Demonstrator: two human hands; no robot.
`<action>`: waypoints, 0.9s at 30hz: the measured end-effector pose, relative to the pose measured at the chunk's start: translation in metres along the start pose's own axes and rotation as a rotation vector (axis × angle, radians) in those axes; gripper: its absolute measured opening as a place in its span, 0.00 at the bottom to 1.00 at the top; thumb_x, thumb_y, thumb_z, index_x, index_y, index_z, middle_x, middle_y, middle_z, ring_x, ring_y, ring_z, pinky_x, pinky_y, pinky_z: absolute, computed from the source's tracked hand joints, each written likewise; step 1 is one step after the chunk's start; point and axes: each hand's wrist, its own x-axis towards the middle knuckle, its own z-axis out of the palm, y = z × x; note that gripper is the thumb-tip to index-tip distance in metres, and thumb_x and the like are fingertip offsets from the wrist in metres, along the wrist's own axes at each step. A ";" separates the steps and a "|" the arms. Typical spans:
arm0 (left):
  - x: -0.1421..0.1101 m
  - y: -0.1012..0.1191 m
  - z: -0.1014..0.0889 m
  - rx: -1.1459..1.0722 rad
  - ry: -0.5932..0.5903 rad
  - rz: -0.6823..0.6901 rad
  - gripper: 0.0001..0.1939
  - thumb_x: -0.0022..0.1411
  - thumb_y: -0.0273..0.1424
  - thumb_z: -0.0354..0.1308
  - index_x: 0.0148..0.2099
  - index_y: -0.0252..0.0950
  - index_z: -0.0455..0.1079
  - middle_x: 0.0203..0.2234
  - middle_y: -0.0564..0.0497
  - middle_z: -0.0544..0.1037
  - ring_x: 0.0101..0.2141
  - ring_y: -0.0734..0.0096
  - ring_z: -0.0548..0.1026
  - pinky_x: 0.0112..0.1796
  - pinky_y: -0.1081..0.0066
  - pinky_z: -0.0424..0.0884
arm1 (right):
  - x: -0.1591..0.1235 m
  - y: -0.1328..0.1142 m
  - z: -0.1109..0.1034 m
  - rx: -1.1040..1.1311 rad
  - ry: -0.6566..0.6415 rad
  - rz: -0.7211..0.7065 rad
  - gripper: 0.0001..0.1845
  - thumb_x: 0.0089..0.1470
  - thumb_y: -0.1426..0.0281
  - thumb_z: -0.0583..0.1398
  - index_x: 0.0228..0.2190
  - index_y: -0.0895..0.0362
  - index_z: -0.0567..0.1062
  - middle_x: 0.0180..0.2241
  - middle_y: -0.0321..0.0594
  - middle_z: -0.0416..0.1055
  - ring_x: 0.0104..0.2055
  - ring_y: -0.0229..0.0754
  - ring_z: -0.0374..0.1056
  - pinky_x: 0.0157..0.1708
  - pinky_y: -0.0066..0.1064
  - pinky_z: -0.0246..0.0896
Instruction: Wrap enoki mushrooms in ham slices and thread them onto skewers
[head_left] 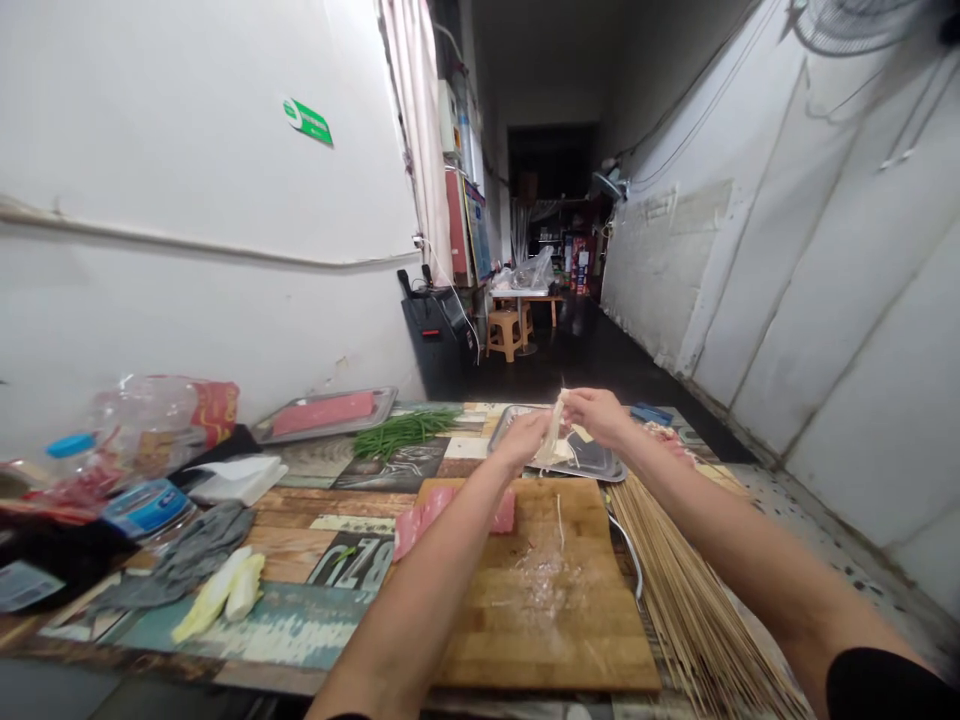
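Note:
Over a metal tray (pixel 604 462) at the table's far edge, both of my hands are raised and close together. My right hand (pixel 598 416) pinches the top of a thin, pale bunch of enoki mushrooms (pixel 556 428). My left hand (pixel 523 440) has its fingers closed at the left side of the same bunch. More pale strands lie in the tray below. Nearer me is a wooden cutting board (pixel 555 610) with a whitish wet patch and one loose strand. Pink meat slices (pixel 420 520) rest on its far left part, partly covered by my left forearm.
Bamboo skewers (pixel 694 590) lie right of the board. Green chives (pixel 405 432) and a tray of pink meat (pixel 322 412) are at the back left. Cabbage leaves (pixel 225 595), a grey cloth (pixel 199 550) and plastic packages (pixel 150 510) lie left. A wall borders the left side.

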 end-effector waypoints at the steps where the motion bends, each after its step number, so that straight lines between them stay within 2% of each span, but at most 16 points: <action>1: -0.008 0.000 0.003 -0.111 -0.036 -0.060 0.19 0.68 0.34 0.44 0.46 0.29 0.73 0.38 0.43 0.79 0.37 0.69 0.76 0.40 0.72 0.71 | -0.009 0.001 0.002 0.046 -0.002 0.041 0.12 0.41 0.67 0.69 0.22 0.62 0.75 0.18 0.38 0.70 0.19 0.33 0.66 0.20 0.23 0.66; 3: -0.023 -0.004 0.005 -0.226 -0.069 -0.153 0.17 0.66 0.35 0.49 0.41 0.27 0.73 0.31 0.43 0.78 0.29 0.73 0.75 0.34 0.73 0.70 | -0.025 0.002 0.005 0.143 -0.014 0.118 0.11 0.40 0.69 0.70 0.21 0.62 0.75 0.18 0.38 0.70 0.20 0.32 0.66 0.22 0.22 0.66; 6: -0.042 -0.010 0.005 -0.219 -0.106 -0.188 0.16 0.60 0.38 0.57 0.36 0.26 0.74 0.25 0.46 0.76 0.24 0.77 0.71 0.30 0.76 0.67 | -0.044 0.004 0.004 0.180 -0.026 0.143 0.10 0.39 0.70 0.69 0.21 0.62 0.74 0.18 0.37 0.69 0.22 0.32 0.65 0.24 0.23 0.67; 9: -0.054 -0.013 0.002 -0.138 -0.126 -0.182 0.15 0.57 0.37 0.59 0.31 0.27 0.74 0.22 0.49 0.74 0.21 0.79 0.67 0.27 0.77 0.63 | -0.057 0.002 -0.002 0.012 -0.040 0.120 0.08 0.43 0.70 0.66 0.23 0.61 0.74 0.21 0.38 0.70 0.25 0.35 0.66 0.28 0.28 0.68; 11: -0.059 -0.014 0.002 -0.081 -0.112 -0.175 0.13 0.56 0.34 0.58 0.29 0.28 0.74 0.19 0.51 0.72 0.20 0.79 0.65 0.26 0.77 0.62 | -0.065 -0.003 -0.006 -0.288 -0.023 -0.041 0.06 0.47 0.70 0.62 0.29 0.60 0.76 0.28 0.41 0.72 0.29 0.38 0.67 0.33 0.33 0.67; 13: -0.062 -0.013 0.002 -0.029 -0.100 -0.163 0.10 0.55 0.32 0.58 0.28 0.29 0.74 0.18 0.52 0.72 0.20 0.79 0.65 0.26 0.77 0.62 | -0.075 -0.009 -0.007 -0.712 -0.055 -0.324 0.10 0.49 0.71 0.60 0.36 0.58 0.77 0.35 0.44 0.72 0.36 0.42 0.66 0.39 0.37 0.64; 15: -0.063 -0.012 0.002 0.030 -0.108 -0.147 0.09 0.54 0.29 0.58 0.25 0.30 0.73 0.16 0.53 0.71 0.20 0.78 0.65 0.27 0.76 0.61 | -0.086 -0.013 -0.004 -1.133 -0.197 -0.573 0.11 0.51 0.71 0.60 0.37 0.58 0.78 0.38 0.46 0.71 0.42 0.46 0.63 0.43 0.39 0.59; 17: -0.064 -0.010 0.002 0.085 -0.131 -0.135 0.09 0.52 0.27 0.58 0.21 0.31 0.71 0.15 0.54 0.70 0.20 0.77 0.65 0.27 0.76 0.60 | -0.095 -0.012 0.005 -1.434 -0.371 -0.677 0.09 0.53 0.70 0.60 0.34 0.59 0.79 0.35 0.48 0.71 0.43 0.48 0.62 0.42 0.38 0.55; 19: -0.065 -0.008 -0.001 0.130 -0.150 -0.137 0.10 0.51 0.25 0.59 0.19 0.31 0.70 0.13 0.55 0.69 0.19 0.77 0.65 0.26 0.76 0.59 | -0.098 -0.008 0.015 -1.593 -0.496 -0.653 0.09 0.55 0.71 0.59 0.31 0.61 0.79 0.31 0.48 0.72 0.41 0.47 0.63 0.38 0.35 0.53; 22: -0.068 -0.003 -0.010 0.216 -0.197 -0.132 0.10 0.51 0.27 0.60 0.19 0.31 0.71 0.14 0.53 0.71 0.19 0.75 0.67 0.26 0.74 0.60 | -0.095 -0.002 0.026 -1.633 -0.567 -0.449 0.12 0.56 0.70 0.58 0.27 0.62 0.79 0.28 0.49 0.74 0.34 0.43 0.66 0.30 0.31 0.50; 25: -0.077 0.001 -0.020 0.386 -0.209 -0.022 0.12 0.54 0.31 0.60 0.21 0.32 0.73 0.16 0.52 0.73 0.20 0.72 0.69 0.27 0.73 0.60 | -0.089 -0.002 0.027 -1.456 -0.503 -0.283 0.14 0.55 0.67 0.59 0.23 0.61 0.79 0.23 0.45 0.74 0.27 0.39 0.66 0.26 0.28 0.48; 27: -0.085 0.001 -0.021 0.477 -0.122 0.071 0.13 0.57 0.33 0.58 0.22 0.33 0.74 0.17 0.51 0.73 0.21 0.71 0.69 0.28 0.72 0.61 | -0.085 -0.001 0.025 -1.195 -0.461 -0.184 0.15 0.54 0.66 0.60 0.20 0.61 0.78 0.19 0.41 0.72 0.23 0.36 0.65 0.24 0.26 0.50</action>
